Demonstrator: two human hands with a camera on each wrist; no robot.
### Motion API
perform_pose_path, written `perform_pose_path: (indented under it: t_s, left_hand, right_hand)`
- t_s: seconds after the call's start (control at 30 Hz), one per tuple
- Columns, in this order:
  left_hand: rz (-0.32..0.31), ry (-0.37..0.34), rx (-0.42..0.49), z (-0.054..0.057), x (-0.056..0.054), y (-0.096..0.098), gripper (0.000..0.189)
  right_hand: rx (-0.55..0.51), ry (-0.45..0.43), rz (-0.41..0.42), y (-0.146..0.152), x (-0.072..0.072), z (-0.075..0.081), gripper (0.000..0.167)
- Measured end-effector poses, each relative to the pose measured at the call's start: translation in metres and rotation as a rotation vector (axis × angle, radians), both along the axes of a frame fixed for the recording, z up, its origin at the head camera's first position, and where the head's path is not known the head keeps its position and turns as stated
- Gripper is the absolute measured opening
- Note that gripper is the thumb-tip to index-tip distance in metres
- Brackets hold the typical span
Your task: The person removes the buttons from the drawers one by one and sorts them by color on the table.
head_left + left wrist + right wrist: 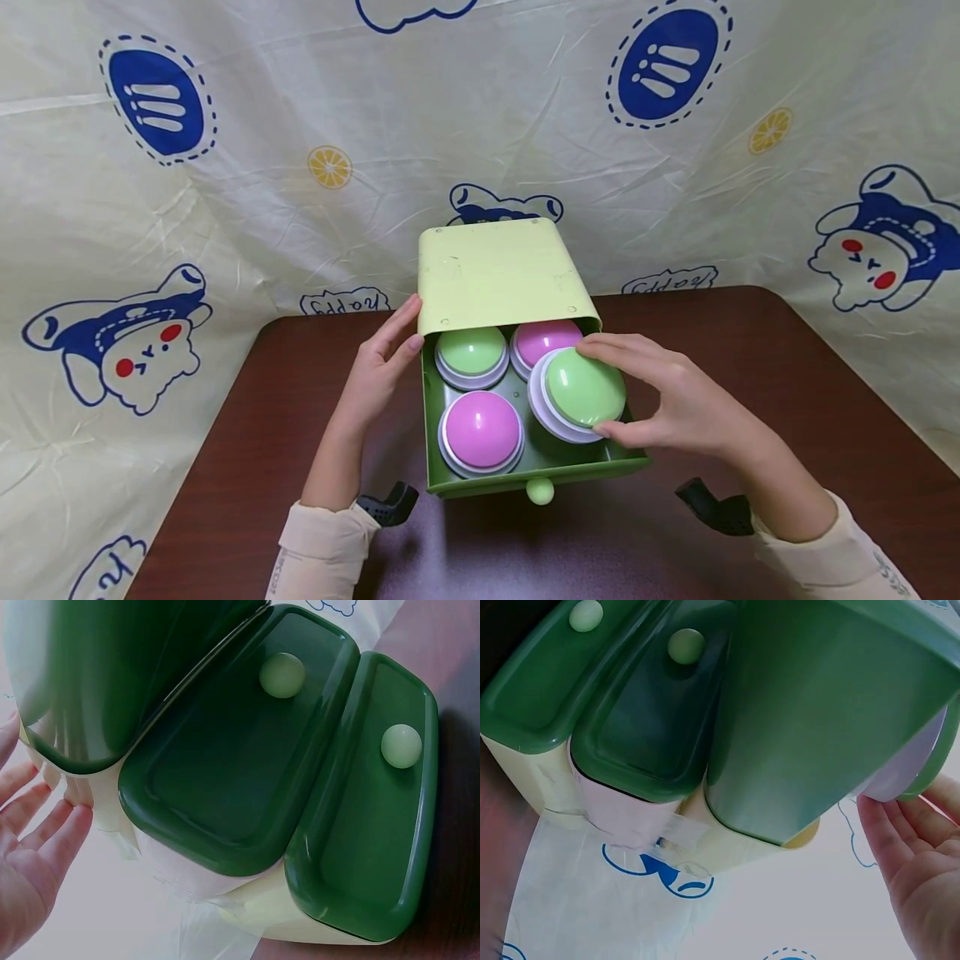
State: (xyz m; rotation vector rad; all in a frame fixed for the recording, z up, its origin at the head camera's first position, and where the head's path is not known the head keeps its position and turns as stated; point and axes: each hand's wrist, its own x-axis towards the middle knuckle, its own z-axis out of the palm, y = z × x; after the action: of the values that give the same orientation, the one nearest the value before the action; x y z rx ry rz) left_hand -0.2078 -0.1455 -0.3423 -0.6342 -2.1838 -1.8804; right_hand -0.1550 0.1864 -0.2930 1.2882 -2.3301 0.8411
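Note:
A small drawer cabinet (498, 275) with a pale yellow-green top stands on the table, its green top drawer (480, 492) pulled out. My right hand (675, 400) pinches a round button with a green dome (585, 387) and pale lavender base between thumb and fingers; it is tilted over the drawer's right side. Inside lie a pink-domed button (483, 429) at front left, another green-domed button (472, 352) at back left and a second pink-domed one (547, 337), partly covered, at back right. With extended fingers, my left hand (378, 367) rests against the cabinet's left side.
Two closed lower drawers with round knobs, the middle drawer (225, 765) and bottom drawer (360, 817), show in the left wrist view. The dark brown table (300, 400) meets a printed cloth backdrop (247, 200) behind the cabinet. Black cameras (390, 504) sit at both wrists.

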Motion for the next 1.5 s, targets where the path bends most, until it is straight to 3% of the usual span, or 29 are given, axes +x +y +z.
perform_pose_path:
  t_s: [0.2, 0.4, 0.6, 0.83, 1.5]
  left_hand:
    - [-0.005, 0.003, 0.001, 0.007, 0.005, 0.002, 0.045]
    - [-0.002, 0.031, -0.001, -0.005, -0.004, -0.001, 0.046]
    - [-0.006, 0.043, 0.002, -0.007, -0.005, -0.002, 0.047]
    - [0.009, -0.019, -0.019, 0.017, 0.013, 0.005, 0.045]
    - [0.001, -0.016, -0.01, 0.015, 0.013, 0.005, 0.045]
  right_hand:
    - [-0.004, -0.009, -0.05, 0.005, 0.002, 0.003, 0.072]
    - [-0.026, -0.007, -0.071, 0.009, 0.003, 0.005, 0.072]
    - [-0.036, 0.017, -0.089, 0.013, 0.003, 0.006, 0.074]
    - [-0.057, 0.059, -0.133, 0.022, 0.002, 0.003, 0.078]
    - [-0.092, 0.084, -0.264, 0.051, 0.003, -0.005, 0.084]
